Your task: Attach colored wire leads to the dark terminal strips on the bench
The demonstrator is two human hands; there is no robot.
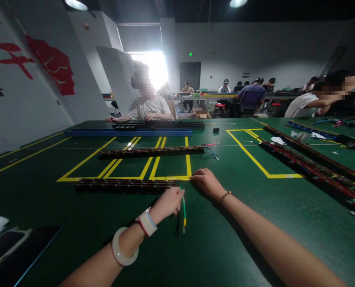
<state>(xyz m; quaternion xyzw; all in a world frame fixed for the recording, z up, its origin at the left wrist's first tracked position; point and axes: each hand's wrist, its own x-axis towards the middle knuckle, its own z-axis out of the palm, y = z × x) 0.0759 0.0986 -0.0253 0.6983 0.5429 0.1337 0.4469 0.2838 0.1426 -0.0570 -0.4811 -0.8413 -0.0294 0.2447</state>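
My left hand [168,202] is closed around the wires at the right end of a long dark strip [120,186] lying on the green table [111,223]. From under its fingers hangs a green wire [184,209] with a yellow sleeve and ring terminal, beside a black wire [177,225]. Just to the right, my right hand [208,182] has its fingers pressed together near the corner of a yellow tape outline; whatever they pinch is too small to make out. Farther back, a second dark strip [150,151] ends in red and blue wires.
Beyond the strips lies a blue rail [129,133], with a person [149,105] seated behind it. Bundled strips [312,169] with red wires cross the right side. A small black block [215,130] stands at the back. Dark flat items [24,247] occupy the near left.
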